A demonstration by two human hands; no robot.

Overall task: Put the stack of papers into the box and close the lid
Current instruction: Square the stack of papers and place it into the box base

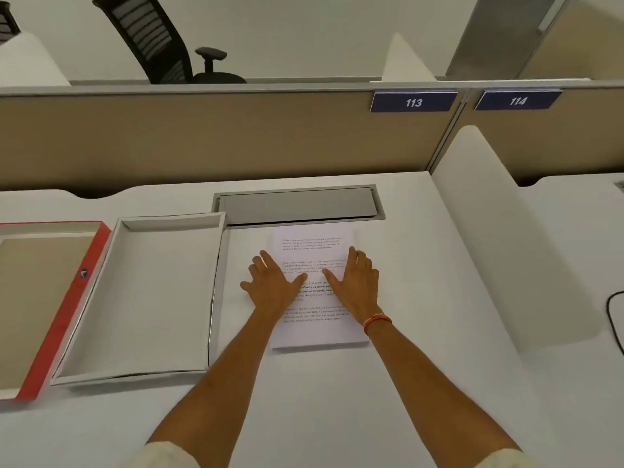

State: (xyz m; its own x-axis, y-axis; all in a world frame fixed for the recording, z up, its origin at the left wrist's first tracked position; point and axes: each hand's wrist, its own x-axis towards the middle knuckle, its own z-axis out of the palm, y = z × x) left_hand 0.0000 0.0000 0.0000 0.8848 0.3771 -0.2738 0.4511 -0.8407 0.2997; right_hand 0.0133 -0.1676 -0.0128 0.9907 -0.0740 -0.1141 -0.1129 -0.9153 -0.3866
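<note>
A stack of printed white papers (317, 329) lies flat on the white desk, right of centre. My left hand (271, 282) rests flat at the stack's left edge, fingers spread. My right hand (356, 282) lies flat on the stack's right side, fingers spread, with an orange band on its wrist. Neither hand grips anything. To the left of the papers an empty white box (101, 332) stands with its top uncovered. Its red-rimmed lid (67, 309) lies upside down at the far left, touching the box.
A grey cable hatch (297, 206) is set into the desk just behind the papers. A white divider (489, 248) rises on the right, a beige partition (202, 140) behind. A black cable (613, 319) lies at the far right edge.
</note>
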